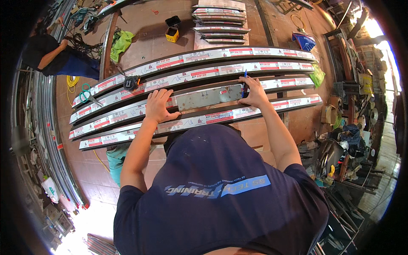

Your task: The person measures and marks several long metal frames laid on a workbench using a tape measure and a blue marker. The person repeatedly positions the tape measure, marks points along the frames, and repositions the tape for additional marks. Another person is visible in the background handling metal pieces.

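Several long dark metal profiles with white and red printed film lie side by side in front of me. On the third profile [106, 121] from the far side rests a flat grey metal plate [195, 101], lengthwise along it. My left hand [158, 107] lies on that profile at the plate's left end, fingers stretched out and thumb spread toward the plate. My right hand [256, 94] is at the plate's right end and grips a blue pen [245, 80], held upright against that end. Its thumb and fingers close around the pen.
On the profiles at the left sit a black tape measure [131, 82] and green-handled scissors [86, 94]. Beyond are shorter profiles [221, 29], a yellow box [172, 35] and a green cloth [122, 44]. Another person [55, 55] bends at the far left. Clutter [331, 153] stands at the right.
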A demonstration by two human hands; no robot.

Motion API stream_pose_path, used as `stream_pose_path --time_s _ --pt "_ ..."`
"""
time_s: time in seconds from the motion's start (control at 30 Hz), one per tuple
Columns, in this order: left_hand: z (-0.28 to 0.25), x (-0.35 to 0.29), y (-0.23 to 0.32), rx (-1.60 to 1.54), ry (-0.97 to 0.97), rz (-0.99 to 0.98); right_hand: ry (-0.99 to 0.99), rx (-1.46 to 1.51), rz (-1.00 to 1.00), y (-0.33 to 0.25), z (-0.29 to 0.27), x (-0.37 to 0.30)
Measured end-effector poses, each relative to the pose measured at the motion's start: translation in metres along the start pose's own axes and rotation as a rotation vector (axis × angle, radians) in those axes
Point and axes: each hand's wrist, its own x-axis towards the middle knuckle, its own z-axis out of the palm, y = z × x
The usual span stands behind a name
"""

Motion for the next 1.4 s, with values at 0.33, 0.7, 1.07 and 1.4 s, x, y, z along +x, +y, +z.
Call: stream_pose_path --time_s 0.33,0.7,1.07,1.4 --pt "0.003 0.003 -0.007 -0.042 -0.037 0.006 0.144 0.207 0.231 0.002 -0.006 -0.026" --pt "-0.016 0.0 -0.083 0.058 0.643 -0.404 0.566 0.693 0.139 0.035 0.045 -0.006" --pt "-0.068 0.028 -0.17 0.089 -0.045 -0.247 0.32 1.035 0.32 -0.072 0.035 0.018" --pt "-0.055 0.054 0.004 -0.534 -0.267 -0.215 0.008 0.886 0.08 -0.166 0.068 0.019"
